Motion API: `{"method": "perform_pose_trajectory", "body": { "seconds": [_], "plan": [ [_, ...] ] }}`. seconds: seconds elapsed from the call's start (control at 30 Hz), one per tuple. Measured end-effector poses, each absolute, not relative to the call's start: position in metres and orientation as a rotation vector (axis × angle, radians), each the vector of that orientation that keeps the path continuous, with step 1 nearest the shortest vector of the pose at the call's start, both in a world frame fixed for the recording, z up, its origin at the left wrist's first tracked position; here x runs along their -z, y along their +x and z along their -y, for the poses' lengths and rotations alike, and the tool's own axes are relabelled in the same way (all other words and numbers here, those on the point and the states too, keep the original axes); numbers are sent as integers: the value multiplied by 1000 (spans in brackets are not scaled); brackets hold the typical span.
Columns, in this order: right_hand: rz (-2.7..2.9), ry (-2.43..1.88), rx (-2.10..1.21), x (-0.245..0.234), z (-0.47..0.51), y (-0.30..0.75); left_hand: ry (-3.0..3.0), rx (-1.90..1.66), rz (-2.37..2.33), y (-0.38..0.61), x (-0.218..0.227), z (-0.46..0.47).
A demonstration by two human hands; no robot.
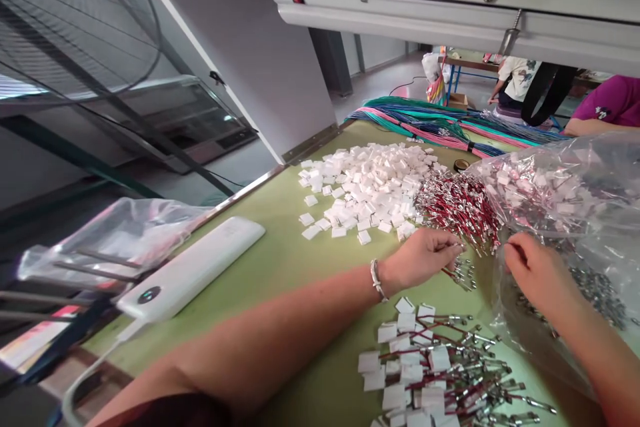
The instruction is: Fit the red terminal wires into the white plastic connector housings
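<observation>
My left hand (425, 257) is closed in a pinch in front of the wire pile. A few short red wires with metal terminals (464, 273) stick out below its fingers. To the right, my right hand (543, 273) has its fingers curled together beside the clear plastic bag (595, 213); what they hold, if anything, is hidden. Beyond both hands lies a heap of red wires with shiny terminals (460, 207), touching a large heap of white plastic housings (375, 180). Nearer me, several wires fitted with white housings (410, 373) lie in a group, terminals pointing right.
A white power bank (200, 267) with a cable lies at the table's left edge, near another plastic bag (110, 233). Bundled coloured cables (425, 120) and a tape roll (461, 165) are at the back. A shelf with a lamp (425, 20) hangs above. Other people sit beyond.
</observation>
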State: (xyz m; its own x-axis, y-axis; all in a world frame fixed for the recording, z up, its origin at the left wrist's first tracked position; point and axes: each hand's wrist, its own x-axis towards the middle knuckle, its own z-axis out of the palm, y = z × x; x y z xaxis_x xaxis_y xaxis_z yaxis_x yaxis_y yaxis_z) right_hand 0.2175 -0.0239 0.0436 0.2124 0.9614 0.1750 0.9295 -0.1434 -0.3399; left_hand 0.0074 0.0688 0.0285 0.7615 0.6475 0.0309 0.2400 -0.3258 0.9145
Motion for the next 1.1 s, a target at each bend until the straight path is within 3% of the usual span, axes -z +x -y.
{"method": "perform_pose_trajectory", "body": {
  "seconds": [0.1,0.23,0.47,0.67,0.83,0.97,1.1],
  "plan": [
    [1737,-1819,-324,-47,30,188,1922,-487,-614,7,-29,-64],
    [1686,-1662,-330,-44,34,169,1992,-494,-551,6,-32,-60],
    [1641,-1713,-587,-40,32,173,2479,-475,-569,1,-32,-62],
    [1535,-1775,-890,-42,36,167,2985,-486,-307,-5,-25,-64],
    [1677,-1853,-629,-34,32,166,2830,-685,-229,-5,-34,-73],
    [1901,-1874,-377,-37,31,173,2303,-961,-505,-6,-46,-79],
    [1986,-2098,-343,-55,31,209,2025,-852,-706,-5,-45,-82]
  ]
}}
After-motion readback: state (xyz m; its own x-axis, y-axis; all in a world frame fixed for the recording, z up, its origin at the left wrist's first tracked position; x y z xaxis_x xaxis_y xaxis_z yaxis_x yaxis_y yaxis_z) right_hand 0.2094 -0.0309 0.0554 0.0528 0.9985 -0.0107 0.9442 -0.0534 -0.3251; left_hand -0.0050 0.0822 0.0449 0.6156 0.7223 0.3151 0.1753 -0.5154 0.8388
